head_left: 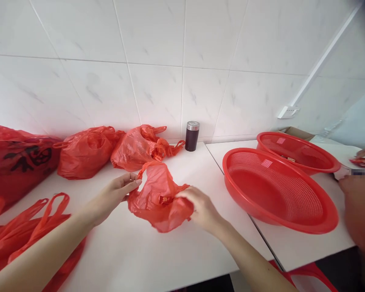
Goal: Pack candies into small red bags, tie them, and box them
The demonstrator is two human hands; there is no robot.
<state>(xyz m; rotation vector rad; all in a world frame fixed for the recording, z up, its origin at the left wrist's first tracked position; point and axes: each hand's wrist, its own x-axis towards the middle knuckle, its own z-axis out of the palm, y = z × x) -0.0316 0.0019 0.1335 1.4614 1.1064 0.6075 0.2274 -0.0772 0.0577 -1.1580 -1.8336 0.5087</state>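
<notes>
A thin red plastic bag [159,182] is stretched between my two hands over the white table, its mouth spread toward me. My left hand [123,188] pinches the bag's left handle between thumb and fingers. On the other side, my right hand [199,205] grips the right edge, its fingertips partly hidden by the plastic. Inside the bag lies a small dark red packet [166,200] with yellowish print; its kind is too small to make out.
Filled red bags [86,152] line the wall, and loose red bags [33,235] lie at near left. A dark tumbler [192,136] stands behind. Two red plastic baskets [261,190] are on the right. Beyond them is another person's arm [360,211]. A red stool [310,275] sits below.
</notes>
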